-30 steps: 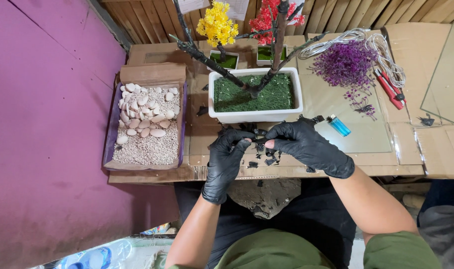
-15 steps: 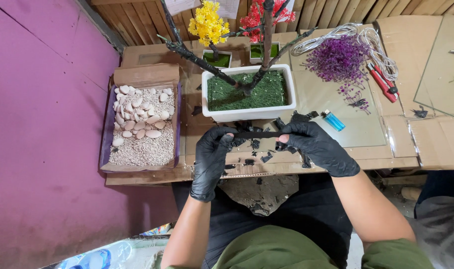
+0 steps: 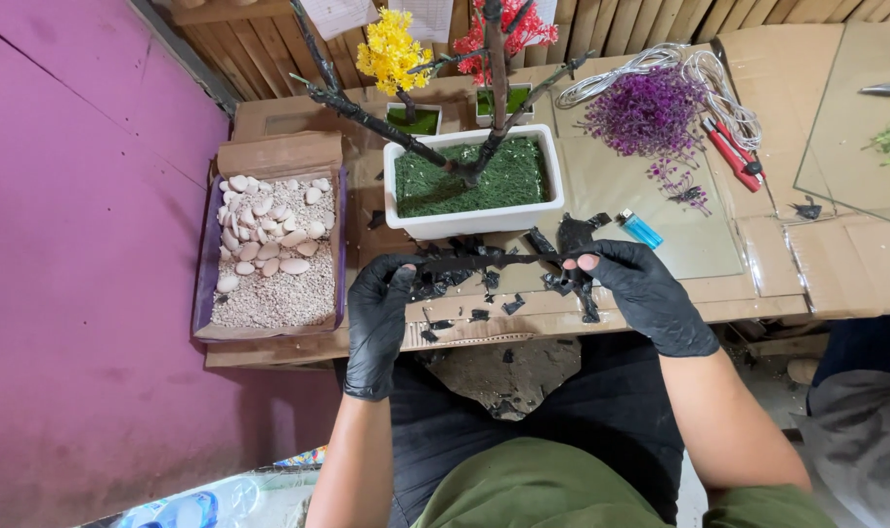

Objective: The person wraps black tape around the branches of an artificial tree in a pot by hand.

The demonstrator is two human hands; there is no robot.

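Both my hands wear black gloves and hold a thin black strip (image 3: 484, 261) stretched level between them, just in front of a white rectangular planter (image 3: 474, 220). My left hand (image 3: 378, 318) pinches the strip's left end, my right hand (image 3: 645, 293) its right end. The planter holds green moss and a dark bare tree trunk (image 3: 494, 88) with branches. Several black scraps (image 3: 503, 305) lie on the cardboard-covered table below the strip.
A cardboard box (image 3: 274, 249) of white pebbles and gravel sits at the left. Behind are small pots with yellow flowers (image 3: 391, 49) and red flowers (image 3: 518, 24). Purple sprigs (image 3: 645, 112), red pliers (image 3: 733, 152), white wire (image 3: 660, 64) and a blue lighter (image 3: 640, 228) lie to the right.
My hands have drawn apart, stretching the black strip out longer between them. The view has shifted slightly.
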